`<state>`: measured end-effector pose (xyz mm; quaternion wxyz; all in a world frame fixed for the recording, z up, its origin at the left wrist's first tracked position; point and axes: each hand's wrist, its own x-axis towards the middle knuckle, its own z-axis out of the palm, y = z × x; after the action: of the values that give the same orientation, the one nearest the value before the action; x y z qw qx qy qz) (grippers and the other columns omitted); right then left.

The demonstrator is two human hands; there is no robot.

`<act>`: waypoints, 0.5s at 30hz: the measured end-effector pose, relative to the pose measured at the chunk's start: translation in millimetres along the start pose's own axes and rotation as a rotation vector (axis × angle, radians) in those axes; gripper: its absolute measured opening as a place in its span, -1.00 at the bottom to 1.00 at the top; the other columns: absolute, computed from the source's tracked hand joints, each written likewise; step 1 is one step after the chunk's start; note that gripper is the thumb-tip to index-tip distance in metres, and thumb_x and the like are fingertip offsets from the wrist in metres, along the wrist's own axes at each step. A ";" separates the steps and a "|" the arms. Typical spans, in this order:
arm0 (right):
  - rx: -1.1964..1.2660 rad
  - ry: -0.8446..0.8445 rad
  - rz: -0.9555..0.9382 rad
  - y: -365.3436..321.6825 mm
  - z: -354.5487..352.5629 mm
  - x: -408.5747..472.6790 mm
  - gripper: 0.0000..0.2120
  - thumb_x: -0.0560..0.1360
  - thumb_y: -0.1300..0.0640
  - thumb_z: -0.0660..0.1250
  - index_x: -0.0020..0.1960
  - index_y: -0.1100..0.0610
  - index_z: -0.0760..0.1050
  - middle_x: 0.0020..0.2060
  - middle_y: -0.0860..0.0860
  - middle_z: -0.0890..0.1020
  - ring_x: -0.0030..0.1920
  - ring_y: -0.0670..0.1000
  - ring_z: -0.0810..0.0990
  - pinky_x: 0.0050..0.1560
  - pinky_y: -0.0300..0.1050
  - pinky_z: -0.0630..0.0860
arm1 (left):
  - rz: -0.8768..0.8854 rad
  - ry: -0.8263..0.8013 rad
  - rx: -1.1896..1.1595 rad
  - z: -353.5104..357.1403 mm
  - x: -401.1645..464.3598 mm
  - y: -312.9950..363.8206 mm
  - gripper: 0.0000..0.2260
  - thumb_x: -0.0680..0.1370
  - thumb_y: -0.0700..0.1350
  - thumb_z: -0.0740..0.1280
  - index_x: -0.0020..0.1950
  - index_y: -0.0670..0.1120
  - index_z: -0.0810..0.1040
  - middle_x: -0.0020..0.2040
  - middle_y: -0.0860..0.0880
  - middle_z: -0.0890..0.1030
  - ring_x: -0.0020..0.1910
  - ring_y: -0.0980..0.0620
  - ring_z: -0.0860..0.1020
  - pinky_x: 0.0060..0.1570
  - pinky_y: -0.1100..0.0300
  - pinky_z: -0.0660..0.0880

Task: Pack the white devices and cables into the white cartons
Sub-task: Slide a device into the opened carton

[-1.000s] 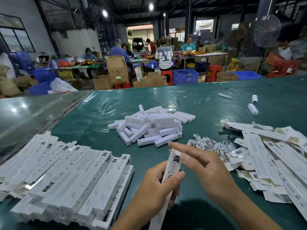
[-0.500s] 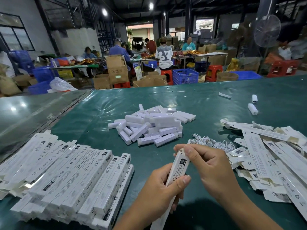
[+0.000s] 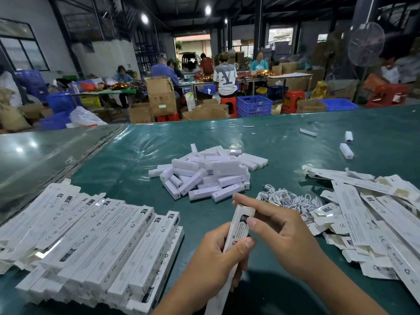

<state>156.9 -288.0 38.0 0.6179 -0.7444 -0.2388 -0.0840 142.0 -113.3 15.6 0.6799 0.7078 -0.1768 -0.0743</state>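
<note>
A long white carton (image 3: 238, 226) stands tilted between my hands near the table's front edge. My left hand (image 3: 218, 258) grips its middle, thumb across the printed face. My right hand (image 3: 279, 230) pinches its top end, one finger lying over the flap. Behind them lies a pile of white devices (image 3: 209, 172). A tangle of white cables (image 3: 288, 200) lies to the right of that pile. The carton's lower end runs out of view below my left hand.
Rows of filled white cartons (image 3: 95, 242) are stacked at the left. Flat unfolded cartons (image 3: 372, 214) lie heaped at the right. A few stray devices (image 3: 346, 150) sit far right on the green table (image 3: 295, 142). People work at benches beyond the table.
The carton has shifted right and a little up between my hands. My right hand's fingers have come down over its top end, closing onto the flap.
</note>
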 end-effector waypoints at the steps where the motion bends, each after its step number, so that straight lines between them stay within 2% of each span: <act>1: 0.014 -0.033 0.015 -0.6 -1.7 0.5 -0.57 0.54 0.14 0.31 0.35 -0.18 0.57 0.03 -0.01 0.74 0.06 -0.04 0.71 0.09 -0.24 0.56 | -0.011 -0.007 -0.003 -0.1 -0.2 0.2 -0.62 0.56 0.14 0.39 0.12 -0.17 0.51 -0.35 -0.10 0.54 -0.52 -0.05 0.43 -0.57 0.23 0.37; 4: 0.018 -0.141 0.041 -2.1 -4.7 1.9 -0.52 0.55 0.14 0.30 0.39 -0.25 0.50 -0.10 -0.04 0.74 -0.04 -0.08 0.67 0.03 -0.24 0.56 | -0.057 -0.043 -0.026 -2.2 -2.0 1.2 -0.62 0.56 0.15 0.39 0.11 -0.16 0.53 -0.34 -0.12 0.54 -0.51 -0.06 0.45 -0.58 0.24 0.37; 6: 0.025 -0.213 0.058 -2.8 -7.8 2.6 -0.51 0.57 0.14 0.30 0.42 -0.26 0.46 -0.15 0.01 0.71 -0.09 -0.07 0.61 0.03 -0.24 0.55 | -0.084 -0.075 -0.048 -4.5 -3.0 2.7 -0.63 0.56 0.15 0.39 0.07 -0.15 0.54 -0.33 -0.13 0.55 -0.51 -0.04 0.46 -0.58 0.24 0.38; 9: 0.040 -0.264 0.070 -5.5 -16.4 5.0 -0.56 0.58 0.08 0.32 0.41 -0.23 0.48 -0.02 0.10 0.72 0.00 0.00 0.65 0.13 -0.28 0.52 | -0.102 -0.106 -0.056 -7.1 -3.9 4.4 -0.65 0.55 0.16 0.41 0.08 -0.12 0.55 -0.32 -0.11 0.56 -0.50 -0.03 0.46 -0.57 0.24 0.38; 11: 0.027 -0.182 0.071 -4.5 -17.4 6.4 -0.64 0.55 -0.03 0.35 0.34 -0.20 0.57 0.10 -0.01 0.72 0.13 -0.04 0.68 0.17 -0.26 0.53 | -0.110 -0.137 -0.068 -6.1 -3.2 3.4 -0.65 0.55 0.16 0.41 0.10 -0.10 0.55 -0.31 -0.10 0.57 -0.48 -0.04 0.46 -0.56 0.24 0.39; 12: 0.018 -0.138 0.084 -2.0 -16.2 6.0 -0.66 0.53 -0.07 0.36 0.29 -0.16 0.61 0.14 -0.06 0.71 0.16 -0.04 0.67 0.17 -0.18 0.57 | -0.121 -0.168 -0.065 -4.3 -2.9 2.8 -0.66 0.55 0.16 0.40 0.12 -0.09 0.55 -0.29 -0.10 0.58 -0.47 -0.04 0.47 -0.54 0.23 0.40; 14: -0.040 -0.125 0.113 2.3 -11.0 4.6 -0.71 0.52 -0.12 0.35 0.22 -0.15 0.64 0.11 -0.09 0.71 0.09 -0.02 0.70 0.02 -0.02 0.66 | -0.165 -0.242 -0.100 0.6 -2.4 2.2 -0.62 0.53 0.18 0.39 0.16 -0.08 0.58 -0.23 -0.10 0.63 -0.40 -0.06 0.53 -0.42 0.17 0.48; 15: -0.061 -0.134 0.130 4.0 -8.6 5.0 -0.74 0.53 -0.11 0.35 0.17 -0.13 0.66 0.05 -0.06 0.73 -0.01 -0.03 0.71 -0.12 -0.07 0.66 | -0.211 -0.276 -0.151 0.6 -1.4 1.6 -0.58 0.52 0.20 0.36 0.19 -0.08 0.60 -0.19 -0.12 0.65 -0.36 -0.08 0.56 -0.35 0.15 0.51</act>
<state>164.6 -295.5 38.5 0.5817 -0.7808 -0.2281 -0.0009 140.3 -113.3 17.0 0.6887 0.6526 -0.1871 -0.2545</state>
